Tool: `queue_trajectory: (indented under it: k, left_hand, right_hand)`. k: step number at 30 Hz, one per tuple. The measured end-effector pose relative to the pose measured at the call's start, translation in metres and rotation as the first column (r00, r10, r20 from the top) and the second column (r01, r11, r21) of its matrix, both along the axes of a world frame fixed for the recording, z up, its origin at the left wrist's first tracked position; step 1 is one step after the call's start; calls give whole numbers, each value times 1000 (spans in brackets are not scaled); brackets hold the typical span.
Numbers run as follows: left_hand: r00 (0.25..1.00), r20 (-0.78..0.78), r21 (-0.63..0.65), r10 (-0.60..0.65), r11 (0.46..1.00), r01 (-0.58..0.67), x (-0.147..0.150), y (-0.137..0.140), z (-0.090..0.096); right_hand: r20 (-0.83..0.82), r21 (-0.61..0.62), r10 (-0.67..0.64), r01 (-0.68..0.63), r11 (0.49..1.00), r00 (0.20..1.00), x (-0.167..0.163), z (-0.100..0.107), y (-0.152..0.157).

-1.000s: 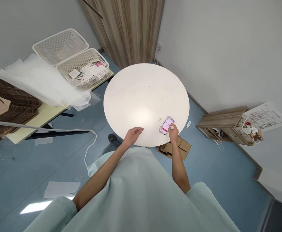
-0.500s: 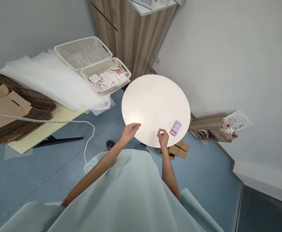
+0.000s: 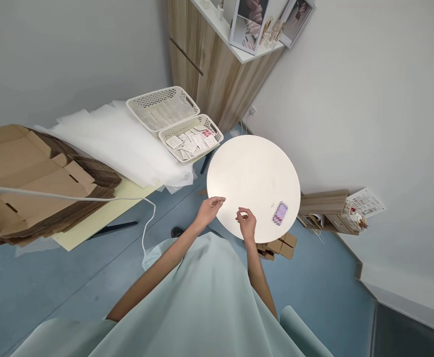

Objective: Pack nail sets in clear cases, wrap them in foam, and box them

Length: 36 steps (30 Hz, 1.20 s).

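Note:
A round white table (image 3: 254, 171) stands in front of me. Over its near left edge is my left hand (image 3: 209, 210), its fingers drawn together against the thumb; whatever they may pinch is too small to make out. My right hand (image 3: 247, 224) is at the near edge, thumb and forefinger curled into a pinch, and I cannot make out anything between them. The two hands are apart. To the right of my right hand lies a blurred purple phone (image 3: 280, 213), with tiny bits (image 3: 272, 205) beside it on the tabletop.
At the left, a yellow-green table (image 3: 72, 240) bears flattened cardboard boxes (image 3: 20, 168), white sheets (image 3: 116, 144) and two white baskets (image 3: 190, 157). A white cable (image 3: 153, 218) hangs down nearby. Small brown boxes (image 3: 287, 248) sit below the round table. Behind stands a wooden cabinet (image 3: 220, 74).
The view has shifted, showing more of the cabinet top and the framed pictures. My right hand has moved left, closer to my left hand and farther from the phone.

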<state>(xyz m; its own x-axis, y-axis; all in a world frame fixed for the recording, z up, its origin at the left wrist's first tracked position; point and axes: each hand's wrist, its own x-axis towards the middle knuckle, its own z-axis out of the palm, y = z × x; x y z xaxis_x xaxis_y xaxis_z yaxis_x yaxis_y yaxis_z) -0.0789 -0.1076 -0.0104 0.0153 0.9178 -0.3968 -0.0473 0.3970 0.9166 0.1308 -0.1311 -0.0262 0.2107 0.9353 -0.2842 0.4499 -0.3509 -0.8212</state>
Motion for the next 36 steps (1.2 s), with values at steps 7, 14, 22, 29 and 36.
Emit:
queue_trajectory:
  k: [7,14,22,29,36]
  left_hand:
    - [983,-114,-40,147,987,-153,-63,36,-1]
    - [938,-208,-70,278,952,-298,-97,82,-22]
    - [872,-463,12,157,985,-171,-126,149,-61]
    - [803,-573,31,-165,974,223,-155,223,-94]
    - [625,-629,-74,-462,836,544,-174,258,-115]
  right_hand:
    - [-82,-11,88,-89,996,993,-42,-11,65]
    - [-129,3,163,-164,987,978,-67,-11,117]
    - [-73,-81,59,-64,995,996,-61,-10,121]
    - [39,-116,-136,140,983,990,-84,9,103]
    - [90,-91,-364,372,924,927,-104,15,68]
